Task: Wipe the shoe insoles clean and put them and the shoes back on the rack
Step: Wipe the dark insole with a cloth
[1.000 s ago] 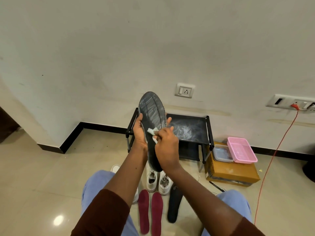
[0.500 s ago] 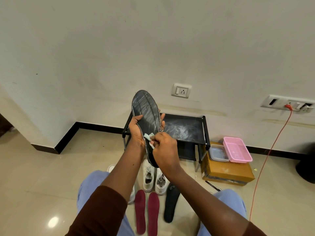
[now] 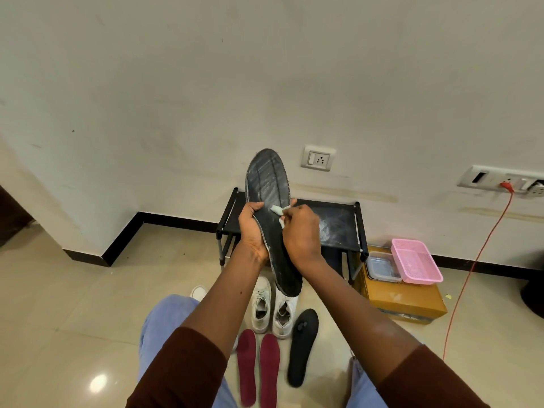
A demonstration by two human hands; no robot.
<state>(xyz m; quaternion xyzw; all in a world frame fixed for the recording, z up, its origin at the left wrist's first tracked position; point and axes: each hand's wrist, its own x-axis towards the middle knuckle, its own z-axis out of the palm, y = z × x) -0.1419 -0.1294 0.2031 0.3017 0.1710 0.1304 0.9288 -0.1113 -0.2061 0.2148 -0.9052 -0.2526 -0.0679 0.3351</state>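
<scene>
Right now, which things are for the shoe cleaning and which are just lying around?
For the job: grey insole in the left hand, white wipe in the right hand, white shoes, red insoles, black insole, rack.
Just lying about: pink basket, clear tub, cardboard box, orange cable.

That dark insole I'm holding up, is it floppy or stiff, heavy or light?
Probably stiff: the dark insole stands above the left hand without drooping. Likely light: that hand alone grips it; the right hand holds a wipe.
</scene>
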